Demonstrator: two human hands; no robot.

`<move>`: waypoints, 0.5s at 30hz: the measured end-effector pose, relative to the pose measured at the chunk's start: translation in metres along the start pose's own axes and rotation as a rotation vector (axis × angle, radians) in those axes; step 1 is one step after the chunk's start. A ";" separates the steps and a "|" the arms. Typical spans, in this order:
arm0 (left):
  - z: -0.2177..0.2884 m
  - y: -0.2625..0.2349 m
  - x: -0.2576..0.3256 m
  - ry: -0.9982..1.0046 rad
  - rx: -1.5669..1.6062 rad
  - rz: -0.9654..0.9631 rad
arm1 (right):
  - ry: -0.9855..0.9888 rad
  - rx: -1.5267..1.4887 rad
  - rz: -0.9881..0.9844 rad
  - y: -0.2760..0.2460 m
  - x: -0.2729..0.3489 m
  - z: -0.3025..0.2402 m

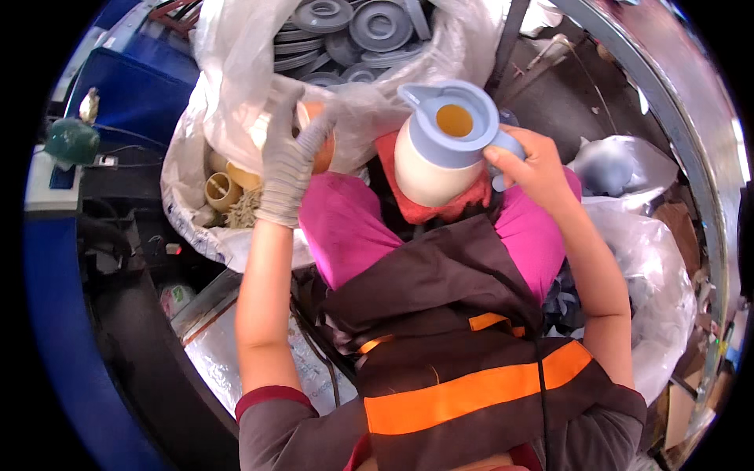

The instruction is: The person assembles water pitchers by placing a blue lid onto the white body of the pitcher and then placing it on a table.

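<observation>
Workshop corner with blue metal machinery and a dark floor, in bright light.
A deep-blue metal panel [137, 82] stands near a rounded dark-green fitting [72, 142] and black machine parts [118, 314]. Opposite, beyond a dark narrow post [507, 43], a long grey metal bar [677, 118], bowed by the lens, borders the dark grey-brown floor [577, 94]. Light glares off a shiny sheet [707, 71] beyond the bar; brown cardboard [678, 412] lies near its lower end.

Jug [440, 161] between the knees [342, 216], over a pad [462, 206]
The right hand [532, 163] is at the jug's handle; the left hand [290, 153] is left of it. Ahead, discs [381, 25] lie in a bag [232, 55]; cups [222, 191] sit in a sack [183, 177] at left; another bag [664, 290] stands right.
</observation>
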State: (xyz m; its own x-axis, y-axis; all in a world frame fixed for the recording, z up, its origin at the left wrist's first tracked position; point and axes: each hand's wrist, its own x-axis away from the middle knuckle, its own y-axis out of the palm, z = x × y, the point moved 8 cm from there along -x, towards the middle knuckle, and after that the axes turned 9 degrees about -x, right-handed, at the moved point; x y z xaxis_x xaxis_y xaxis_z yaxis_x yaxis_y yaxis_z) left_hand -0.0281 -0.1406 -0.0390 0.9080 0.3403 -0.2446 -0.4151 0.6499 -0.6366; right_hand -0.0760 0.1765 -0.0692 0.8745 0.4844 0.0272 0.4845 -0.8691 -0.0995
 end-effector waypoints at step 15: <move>0.175 0.086 0.016 0.679 -0.653 -0.187 | -0.066 0.471 -0.029 0.006 0.021 0.027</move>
State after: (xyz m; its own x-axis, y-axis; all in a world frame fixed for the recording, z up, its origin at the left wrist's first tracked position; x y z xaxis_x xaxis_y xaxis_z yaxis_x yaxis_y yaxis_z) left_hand -0.0591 0.0398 0.0307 0.8812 -0.3296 -0.3388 -0.3326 0.0771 -0.9399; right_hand -0.0552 0.1843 -0.0962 0.8498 0.5264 -0.0249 0.4318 -0.7225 -0.5400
